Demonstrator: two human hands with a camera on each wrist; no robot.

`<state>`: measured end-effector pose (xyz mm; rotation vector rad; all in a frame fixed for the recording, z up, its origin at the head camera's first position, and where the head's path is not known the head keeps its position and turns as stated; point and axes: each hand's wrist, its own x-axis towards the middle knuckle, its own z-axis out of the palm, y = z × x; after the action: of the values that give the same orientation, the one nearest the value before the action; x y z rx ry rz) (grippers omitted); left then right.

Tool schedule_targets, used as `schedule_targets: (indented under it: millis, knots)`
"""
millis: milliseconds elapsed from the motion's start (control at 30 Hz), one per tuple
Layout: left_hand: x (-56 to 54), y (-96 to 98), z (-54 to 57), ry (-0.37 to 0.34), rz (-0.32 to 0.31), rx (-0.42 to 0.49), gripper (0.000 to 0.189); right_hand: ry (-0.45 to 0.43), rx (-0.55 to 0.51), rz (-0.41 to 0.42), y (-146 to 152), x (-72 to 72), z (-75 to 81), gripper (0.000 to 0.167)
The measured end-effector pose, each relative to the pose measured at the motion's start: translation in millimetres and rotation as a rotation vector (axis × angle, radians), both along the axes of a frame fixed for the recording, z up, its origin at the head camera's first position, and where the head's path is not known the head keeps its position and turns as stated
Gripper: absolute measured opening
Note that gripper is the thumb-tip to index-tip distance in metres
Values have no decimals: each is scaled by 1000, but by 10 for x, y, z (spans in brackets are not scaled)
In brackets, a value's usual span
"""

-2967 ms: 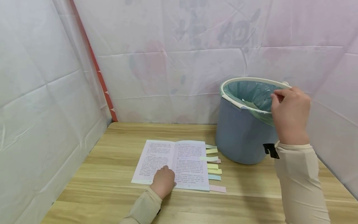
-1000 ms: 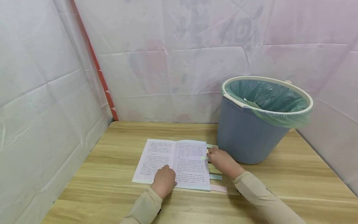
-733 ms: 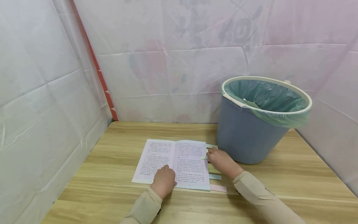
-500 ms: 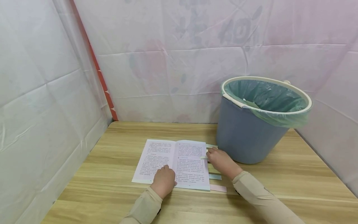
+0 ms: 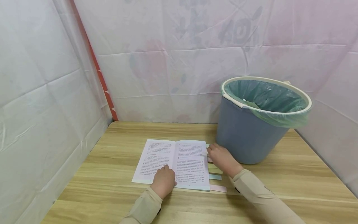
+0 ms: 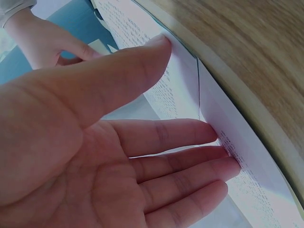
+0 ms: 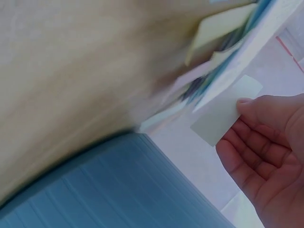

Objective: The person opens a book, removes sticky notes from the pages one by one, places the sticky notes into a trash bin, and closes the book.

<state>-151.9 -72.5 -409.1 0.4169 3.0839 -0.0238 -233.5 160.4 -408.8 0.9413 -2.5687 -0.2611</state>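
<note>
An open book (image 5: 193,174) with printed text lies on the wooden table. My left hand (image 5: 163,180) rests on its lower middle near the fold; the left wrist view shows the fingers extended, tips on the page. At the right page's outer edge, my right hand (image 5: 222,160) pinches a pale green sticky tab (image 7: 225,111) between thumb and fingers. In the right wrist view the tab's far end overlaps the page edge. More tabs stick out along that edge, among them a yellow tab (image 5: 214,169), a blue tab (image 5: 215,177) and a pink tab (image 5: 218,188).
A blue-grey bin (image 5: 246,137) with a cream rim and a green plastic liner (image 5: 291,99) stands close behind my right hand. Some paper shows inside it. White sheeting (image 5: 167,71) hangs behind and to the left of the wooden table (image 5: 92,186).
My right hand has come from over the bin down to the book's right edge and taken hold of the pale green tab, then lifted slightly with it. My left hand has stayed put.
</note>
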Motion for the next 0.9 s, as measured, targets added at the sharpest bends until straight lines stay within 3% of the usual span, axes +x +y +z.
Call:
schedule_targets:
  millis: [267, 500, 633, 767, 833, 900]
  knots:
    - [10, -9, -17, 16, -13, -9, 41, 26, -90, 40, -1, 31, 169, 17]
    - [3, -13, -27, 5, -10, -4, 41, 107, -183, 113, -27, 138, 551, 16]
    - [0, -16, -37, 3, -11, 3, 40, 222, -325, 247, -15, 232, 880, 16]
    - [0, -20, -41, 10, -15, -2, 40, 408, -474, 382, 44, 319, 1238, 15]
    - [-2, -21, -40, 18, -19, -7, 40, 512, -548, 387, 96, 353, 1411, 15]
    - [-2, -21, -39, 26, -24, -11, 40, 574, -618, 337, 181, 372, 1575, 13]
